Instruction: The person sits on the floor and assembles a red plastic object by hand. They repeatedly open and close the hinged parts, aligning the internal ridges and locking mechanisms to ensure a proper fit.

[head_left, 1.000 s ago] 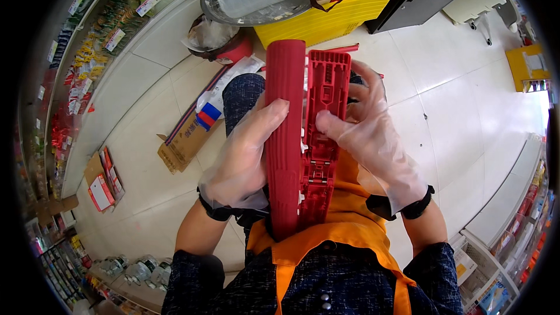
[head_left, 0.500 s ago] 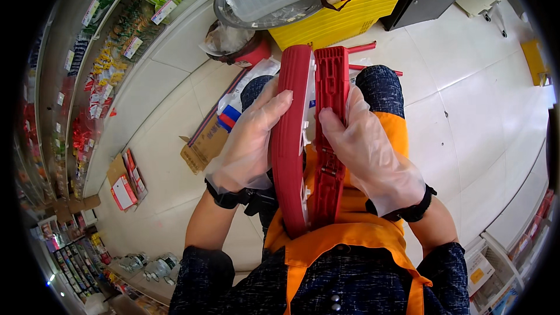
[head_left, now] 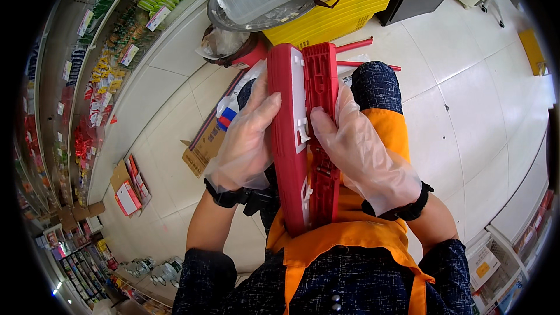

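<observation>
- Holding a long red case (head_left: 283, 154) upright in front of the orange apron (head_left: 394, 137), in the middle of the view.
- Gripping its left half (head_left: 282, 76) with the left hand (head_left: 242, 146), thumb (head_left: 269, 106) flat on the outside.
- Gripping its right half (head_left: 319, 90) with the right hand (head_left: 367, 160), thumb (head_left: 321, 121) on the near side.
- Cannot tell how the fingers bend behind the case.
- Close together, the two halves, side by side, with white latches (head_left: 303, 131) on the left one, facing the gap.
- Wearing thin clear gloves (head_left: 382, 178) and black wrist bands (head_left: 415, 209).
- Past the case, on the floor (head_left: 443, 70): a yellow basket (head_left: 335, 20), a red bucket (head_left: 254, 53) and red sticks (head_left: 368, 66).
- To the left: cardboard (head_left: 201, 151) and shelves of little packs (head_left: 104, 76).
</observation>
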Demonstrator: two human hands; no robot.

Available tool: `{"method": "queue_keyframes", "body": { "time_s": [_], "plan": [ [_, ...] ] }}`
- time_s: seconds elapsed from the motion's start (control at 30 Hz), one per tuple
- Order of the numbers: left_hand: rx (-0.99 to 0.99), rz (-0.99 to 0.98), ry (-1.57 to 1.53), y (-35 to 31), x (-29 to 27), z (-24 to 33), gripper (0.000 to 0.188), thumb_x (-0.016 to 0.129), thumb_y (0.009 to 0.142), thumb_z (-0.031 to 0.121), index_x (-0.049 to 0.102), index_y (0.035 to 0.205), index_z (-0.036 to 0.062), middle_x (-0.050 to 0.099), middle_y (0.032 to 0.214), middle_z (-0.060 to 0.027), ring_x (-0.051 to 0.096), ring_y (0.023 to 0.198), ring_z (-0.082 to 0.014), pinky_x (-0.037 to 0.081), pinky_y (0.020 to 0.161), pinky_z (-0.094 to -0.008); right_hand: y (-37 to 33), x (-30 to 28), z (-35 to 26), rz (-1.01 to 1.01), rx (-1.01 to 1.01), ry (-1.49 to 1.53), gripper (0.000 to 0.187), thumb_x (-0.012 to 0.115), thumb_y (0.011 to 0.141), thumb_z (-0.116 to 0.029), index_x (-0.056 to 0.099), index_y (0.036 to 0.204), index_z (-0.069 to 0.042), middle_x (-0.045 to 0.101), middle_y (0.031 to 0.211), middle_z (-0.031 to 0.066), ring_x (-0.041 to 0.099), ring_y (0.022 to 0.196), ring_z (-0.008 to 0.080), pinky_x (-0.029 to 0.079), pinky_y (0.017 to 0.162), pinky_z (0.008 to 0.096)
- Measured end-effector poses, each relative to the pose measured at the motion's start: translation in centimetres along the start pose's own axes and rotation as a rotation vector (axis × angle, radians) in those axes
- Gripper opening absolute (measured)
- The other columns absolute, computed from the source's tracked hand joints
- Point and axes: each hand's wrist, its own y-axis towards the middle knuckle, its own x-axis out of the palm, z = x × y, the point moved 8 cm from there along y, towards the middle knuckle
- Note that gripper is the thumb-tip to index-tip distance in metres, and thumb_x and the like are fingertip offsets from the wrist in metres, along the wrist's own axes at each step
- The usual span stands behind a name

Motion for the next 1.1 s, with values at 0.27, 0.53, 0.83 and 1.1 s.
{"method": "queue_keyframes", "body": {
  "time_s": [0.27,0.53,0.83,1.1],
  "plan": [
    [0.11,-0.021,0.167,0.0,1.2,0.6,0.081,0.064,0.105,0.023,0.013,0.168,0.013,0.046,0.154,-0.0098,0.05,0.139,-0.0197,0.039,0.119,-0.0398,0.3,0.1,0.3,0.088,-0.221,0.023,0.048,0.061,0.101,-0.016,0.042,0.138,0.008,0.068,0.086,0.0334,0.069,0.08,0.0504,0.056,0.068,0.0535],
    [0.201,0.006,0.254,-0.2,2.1,1.1,0.094,0.075,0.099,0.03,0.013,0.167,0.0106,0.046,0.149,-0.015,0.051,0.136,-0.0218,0.043,0.115,-0.0388,-0.3,0.3,-1.0,-0.067,-0.261,0.119,0.051,0.056,0.103,-0.011,0.037,0.148,0.004,0.066,0.111,0.0336,0.07,0.097,0.0475,0.057,0.082,0.048],
    [0.199,-0.007,0.289,-0.2,1.4,0.8,0.094,0.075,0.099,0.03,0.013,0.167,0.012,0.046,0.146,-0.0143,0.052,0.134,-0.0209,0.046,0.113,-0.0384,-0.4,0.6,-0.6,-0.211,-0.078,0.362,0.072,0.053,0.096,-0.009,0.024,0.161,0.003,0.064,0.127,0.0298,0.066,0.115,0.0407,0.051,0.102,0.0393],
    [0.166,0.0,0.217,-0.3,1.6,0.8,0.09,0.072,0.101,0.026,0.012,0.167,0.0163,0.048,0.148,-0.0117,0.052,0.135,-0.0206,0.045,0.114,-0.0393,-1.2,0.9,-1.3,-0.374,-0.086,0.572,0.081,0.051,0.093,-0.007,0.017,0.166,-0.001,0.057,0.138,0.024,0.059,0.121,0.0279,0.046,0.106,0.0336]
  ]
}}
